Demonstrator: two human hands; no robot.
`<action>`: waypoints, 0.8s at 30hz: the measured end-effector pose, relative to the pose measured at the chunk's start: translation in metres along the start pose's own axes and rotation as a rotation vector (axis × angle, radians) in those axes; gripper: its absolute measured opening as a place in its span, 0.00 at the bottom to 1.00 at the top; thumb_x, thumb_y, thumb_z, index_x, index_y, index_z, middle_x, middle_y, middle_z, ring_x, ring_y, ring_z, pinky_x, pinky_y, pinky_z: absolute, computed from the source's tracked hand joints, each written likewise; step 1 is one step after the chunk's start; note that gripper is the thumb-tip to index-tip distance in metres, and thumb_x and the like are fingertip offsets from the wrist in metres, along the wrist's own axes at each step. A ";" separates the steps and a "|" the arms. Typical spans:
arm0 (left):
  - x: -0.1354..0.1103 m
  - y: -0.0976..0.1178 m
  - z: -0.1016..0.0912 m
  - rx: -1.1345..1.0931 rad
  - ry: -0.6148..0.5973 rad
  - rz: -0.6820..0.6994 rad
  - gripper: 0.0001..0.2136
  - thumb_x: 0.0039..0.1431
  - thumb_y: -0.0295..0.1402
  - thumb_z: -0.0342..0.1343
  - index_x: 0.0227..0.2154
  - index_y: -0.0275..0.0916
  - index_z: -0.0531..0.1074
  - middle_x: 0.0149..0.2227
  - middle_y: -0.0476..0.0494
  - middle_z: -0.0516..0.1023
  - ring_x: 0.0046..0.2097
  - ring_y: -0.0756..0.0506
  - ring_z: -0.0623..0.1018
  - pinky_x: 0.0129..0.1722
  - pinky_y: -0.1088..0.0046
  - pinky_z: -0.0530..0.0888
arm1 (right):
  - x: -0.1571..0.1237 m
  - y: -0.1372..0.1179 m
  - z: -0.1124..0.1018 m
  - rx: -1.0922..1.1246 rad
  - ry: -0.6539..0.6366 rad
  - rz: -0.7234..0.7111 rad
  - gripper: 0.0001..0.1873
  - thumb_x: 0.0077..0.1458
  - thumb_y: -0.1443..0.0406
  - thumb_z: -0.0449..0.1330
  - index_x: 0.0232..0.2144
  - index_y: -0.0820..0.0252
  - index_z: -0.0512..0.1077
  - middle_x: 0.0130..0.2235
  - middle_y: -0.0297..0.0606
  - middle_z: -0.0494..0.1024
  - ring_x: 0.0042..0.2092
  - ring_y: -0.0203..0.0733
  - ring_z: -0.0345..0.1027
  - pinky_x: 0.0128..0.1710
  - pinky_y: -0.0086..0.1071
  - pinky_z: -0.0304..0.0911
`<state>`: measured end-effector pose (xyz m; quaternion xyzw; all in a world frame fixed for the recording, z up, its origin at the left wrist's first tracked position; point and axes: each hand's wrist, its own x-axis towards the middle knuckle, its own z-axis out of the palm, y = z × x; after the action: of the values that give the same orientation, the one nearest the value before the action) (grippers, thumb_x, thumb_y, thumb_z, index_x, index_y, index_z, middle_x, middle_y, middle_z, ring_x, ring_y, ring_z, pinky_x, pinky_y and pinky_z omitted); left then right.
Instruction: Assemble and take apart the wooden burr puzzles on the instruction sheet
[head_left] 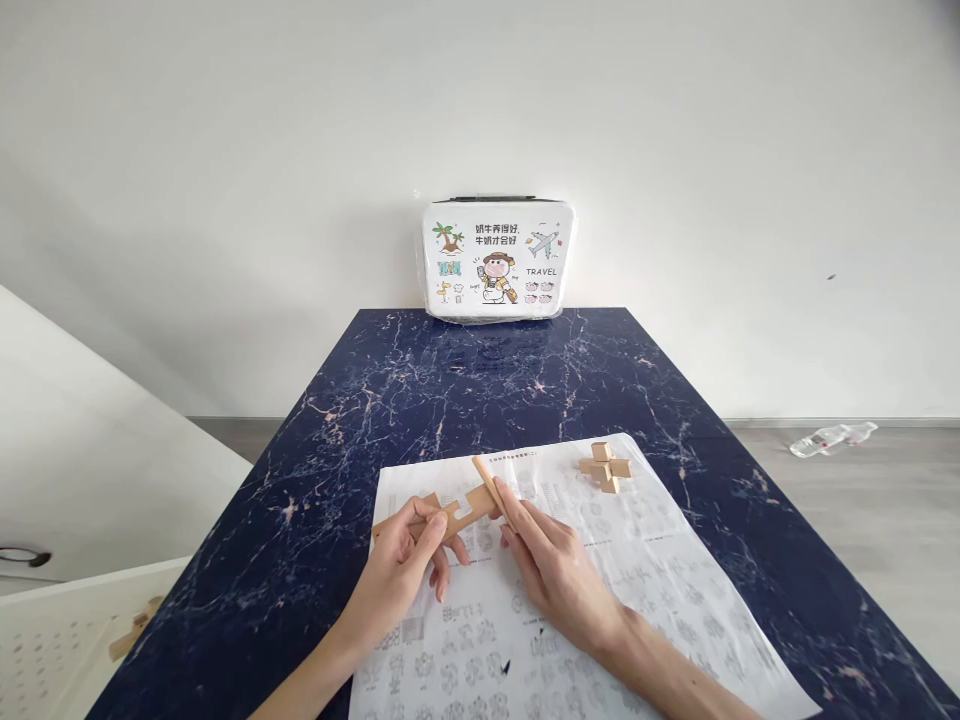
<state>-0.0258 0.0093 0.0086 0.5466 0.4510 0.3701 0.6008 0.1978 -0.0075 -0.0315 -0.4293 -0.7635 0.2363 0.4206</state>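
My left hand [401, 560] is closed around a flat wooden puzzle piece [462, 518] with notches cut in its edge. A further bit of wood shows behind the left fingers, and I cannot tell whether it is a separate piece. In my right hand [559, 570] a slim wooden stick [486, 475] is pinched, slanting across the right end of the notched piece. Both hands are above a printed sheet [480, 600] with rows of small puzzle drawings. An assembled cross-shaped wooden puzzle [604, 468] rests on the sheet's far right part.
A white cartoon-printed case [499, 260] in clear wrap stands against the wall at the far end of the dark blue marbled table [480, 390]. Left and lower, a white perforated basket [52, 650] holds wooden pieces [135, 632]. A clear plastic bottle [832, 438] lies on the floor at right.
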 end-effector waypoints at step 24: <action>-0.001 0.002 0.004 0.043 0.006 -0.020 0.20 0.73 0.54 0.54 0.34 0.43 0.62 0.28 0.51 0.80 0.19 0.51 0.71 0.25 0.72 0.70 | 0.000 0.003 0.006 -0.131 0.008 -0.040 0.38 0.78 0.67 0.46 0.80 0.39 0.34 0.46 0.42 0.83 0.41 0.50 0.81 0.40 0.46 0.82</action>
<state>-0.0221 0.0078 0.0109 0.5538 0.4658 0.3560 0.5913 0.1942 -0.0059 -0.0373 -0.4414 -0.7842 0.1753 0.3993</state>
